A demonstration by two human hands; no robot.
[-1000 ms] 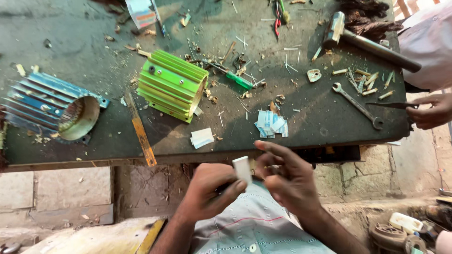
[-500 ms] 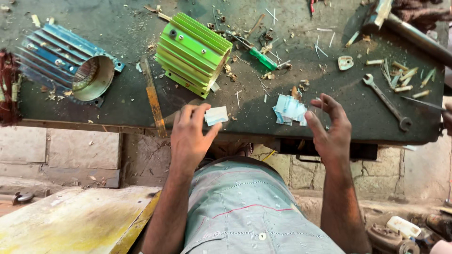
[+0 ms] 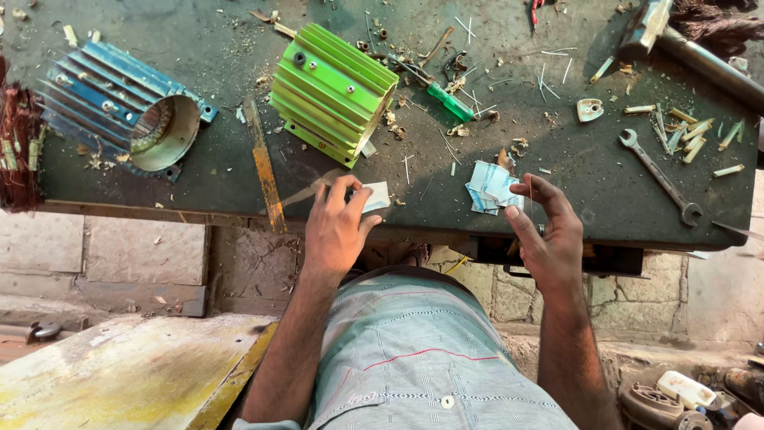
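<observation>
White paper slip (image 3: 376,197) under L hand (image 3: 338,231)

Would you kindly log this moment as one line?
left hand: on white paper piece | right hand: open beside blue-white paper pile | green finned housing: untouched on workbench

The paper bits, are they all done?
Not yet. A pile of cut paper slips lies on the bench. The left hand presses a white slip; the right hand hovers open beside the pile. The green motor shell sits untouched.
</observation>
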